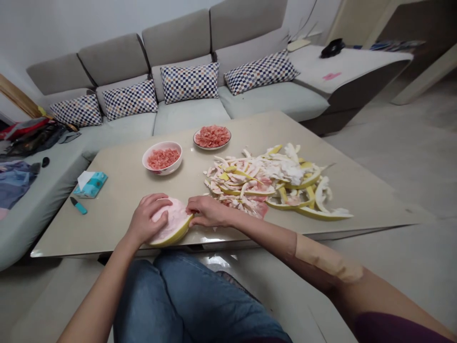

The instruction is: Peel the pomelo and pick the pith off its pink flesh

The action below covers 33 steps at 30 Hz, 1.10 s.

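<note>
A pomelo piece with yellow rind and pale pink pith lies on the near edge of the beige table. My left hand lies curled over its left side and holds it down. My right hand pinches the piece's right edge, fingers closed on the rind. A white bowl and a plate behind the hands hold pink fruit flesh.
A large heap of yellow and white peels covers the table's right half. A tissue pack and a small blue knife lie at the left. A grey sofa with checked cushions runs behind.
</note>
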Available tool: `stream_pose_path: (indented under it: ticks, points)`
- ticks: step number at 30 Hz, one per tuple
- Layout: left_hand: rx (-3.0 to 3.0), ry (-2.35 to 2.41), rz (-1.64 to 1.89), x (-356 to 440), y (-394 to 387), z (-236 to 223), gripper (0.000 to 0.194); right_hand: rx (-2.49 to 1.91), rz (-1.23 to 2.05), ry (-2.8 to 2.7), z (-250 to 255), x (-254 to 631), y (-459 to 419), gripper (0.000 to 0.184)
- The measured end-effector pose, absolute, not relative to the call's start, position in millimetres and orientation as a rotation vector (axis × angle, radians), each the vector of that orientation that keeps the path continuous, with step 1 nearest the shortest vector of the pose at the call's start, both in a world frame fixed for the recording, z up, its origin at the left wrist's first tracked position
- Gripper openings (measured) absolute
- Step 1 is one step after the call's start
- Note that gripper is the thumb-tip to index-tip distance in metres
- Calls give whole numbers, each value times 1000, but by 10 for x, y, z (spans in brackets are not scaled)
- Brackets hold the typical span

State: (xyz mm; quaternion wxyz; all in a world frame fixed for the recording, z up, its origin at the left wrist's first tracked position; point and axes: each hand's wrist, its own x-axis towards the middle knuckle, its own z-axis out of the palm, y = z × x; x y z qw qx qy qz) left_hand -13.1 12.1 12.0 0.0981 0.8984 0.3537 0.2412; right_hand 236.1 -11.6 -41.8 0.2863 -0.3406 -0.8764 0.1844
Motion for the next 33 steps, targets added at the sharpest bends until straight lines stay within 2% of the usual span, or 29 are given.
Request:
stream_pose_path:
  ticks: [3, 8, 19, 24, 30, 33]
  points:
    - [2652, 1020, 726, -177, 137, 117, 27, -853, 410, -2350, -420, 2382, -75, 34]
    - [2640, 992, 747, -212, 149, 122, 27, -796, 326, -2418, -421, 2393, -25, 39]
    - [2586, 975, 712, -186, 175, 143, 27, -758, 392, -2449, -500, 2358, -74, 26]
    - [2512, 1102, 776, -230, 202, 92, 29, -890, 349, -2398, -534, 2287, -256, 28]
    - [2491, 1166, 824, -249, 186, 40, 28, -1177, 448, -2203, -441, 2287, -294, 28]
    - [2492, 1159, 838, -249, 168, 29, 28, -1161, 494, -2042, -414, 2328, -281, 41]
